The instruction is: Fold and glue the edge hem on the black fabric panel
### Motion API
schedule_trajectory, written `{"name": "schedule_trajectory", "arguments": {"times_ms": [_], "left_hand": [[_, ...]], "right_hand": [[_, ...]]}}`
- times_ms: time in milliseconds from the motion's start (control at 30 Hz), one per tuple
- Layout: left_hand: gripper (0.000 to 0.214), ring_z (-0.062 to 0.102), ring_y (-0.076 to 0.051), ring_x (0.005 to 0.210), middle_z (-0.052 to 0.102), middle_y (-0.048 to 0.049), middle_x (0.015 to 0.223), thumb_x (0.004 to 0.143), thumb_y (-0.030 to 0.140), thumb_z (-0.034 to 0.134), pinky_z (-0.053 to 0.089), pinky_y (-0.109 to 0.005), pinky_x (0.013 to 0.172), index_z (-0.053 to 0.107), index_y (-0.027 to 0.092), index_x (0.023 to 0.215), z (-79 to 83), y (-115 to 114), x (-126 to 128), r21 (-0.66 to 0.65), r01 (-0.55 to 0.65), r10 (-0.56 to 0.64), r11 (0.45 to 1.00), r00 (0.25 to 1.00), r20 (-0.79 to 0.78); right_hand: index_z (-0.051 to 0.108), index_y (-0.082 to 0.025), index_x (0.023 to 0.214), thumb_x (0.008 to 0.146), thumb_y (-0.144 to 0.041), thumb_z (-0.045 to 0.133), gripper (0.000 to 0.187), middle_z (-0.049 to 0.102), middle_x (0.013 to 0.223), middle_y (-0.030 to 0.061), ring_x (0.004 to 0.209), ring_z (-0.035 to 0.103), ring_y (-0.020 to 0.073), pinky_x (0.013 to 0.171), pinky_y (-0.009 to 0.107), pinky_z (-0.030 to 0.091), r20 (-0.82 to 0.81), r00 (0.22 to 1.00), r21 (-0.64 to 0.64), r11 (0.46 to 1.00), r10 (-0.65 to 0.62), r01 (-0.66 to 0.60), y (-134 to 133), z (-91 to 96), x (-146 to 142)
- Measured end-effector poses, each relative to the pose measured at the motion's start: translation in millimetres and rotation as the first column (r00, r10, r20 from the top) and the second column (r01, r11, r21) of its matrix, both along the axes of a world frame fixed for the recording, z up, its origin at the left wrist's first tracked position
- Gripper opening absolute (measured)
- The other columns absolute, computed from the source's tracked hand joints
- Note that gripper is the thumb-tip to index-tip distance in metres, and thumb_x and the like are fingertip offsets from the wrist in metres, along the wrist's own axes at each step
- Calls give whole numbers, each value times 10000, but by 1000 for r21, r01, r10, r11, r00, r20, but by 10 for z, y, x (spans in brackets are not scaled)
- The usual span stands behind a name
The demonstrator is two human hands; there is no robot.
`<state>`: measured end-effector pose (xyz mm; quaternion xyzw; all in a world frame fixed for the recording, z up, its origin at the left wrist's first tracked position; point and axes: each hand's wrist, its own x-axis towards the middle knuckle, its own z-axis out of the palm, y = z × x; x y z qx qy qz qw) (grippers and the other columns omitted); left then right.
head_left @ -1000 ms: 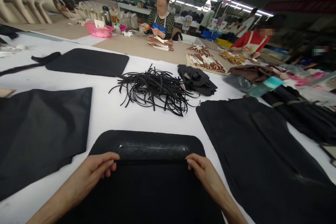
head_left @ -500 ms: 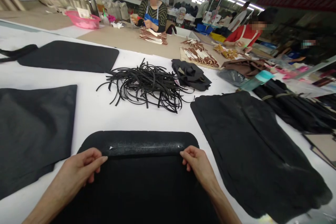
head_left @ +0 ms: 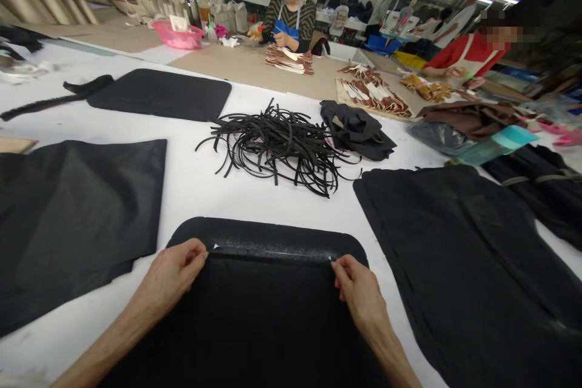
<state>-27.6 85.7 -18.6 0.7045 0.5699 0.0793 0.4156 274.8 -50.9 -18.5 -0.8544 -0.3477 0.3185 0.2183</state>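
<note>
In front of me lies a black panel with rounded far corners. A shiny band with a small white mark near each end runs across it. A second black sheet covers its nearer part, its far edge along the band. My left hand pinches that sheet's far left corner between thumb and fingers, beside the left mark. My right hand pinches the far right corner, just at the right mark. The curled fingers hide both corners.
A heap of black strips lies beyond the panel, with crumpled black pieces beside it. Black sheets lie at left, a large black stack at right. Two people work across the table, near a pink basin.
The view has swung left, so everything sits further right. Both hands have brought the top sheet's far edge slightly forward, closer to the white marks. Both pinches hold.
</note>
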Motion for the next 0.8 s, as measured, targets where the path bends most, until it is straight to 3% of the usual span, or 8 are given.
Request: {"name": "schedule_trajectory", "arguments": {"times_ms": [333,533,800], "left_hand": [[179,454,-108,370,494,58,480,759,333,438,301,-208,387,500,188,675,-65,44,34,-87,-104,112,991,989,96],[158,469,-109,362,515,51,473,751,300,444,306,-206,378,499,190,653,-52,46,42,-74,-135,141,988,987,82],[181,465,-104,361,499,57,462,764,323,462,310,-207,402,502,192,646,-77,57,29,-75,-99,105,992,991,87]], "right_hand": [[502,-241,710,833,-451,402,263,553,559,-10,501,515,151,473,263,324,155,986,-55,997,58,-50,-48,-156,47],[525,-259,772,843,-523,315,344,586,608,-1,536,552,175,508,294,363,122,986,-140,985,116,-98,-63,-225,112],[527,-253,768,821,-539,314,361,580,616,7,542,562,178,524,289,409,74,992,-139,986,99,-88,-49,-202,123]]}}
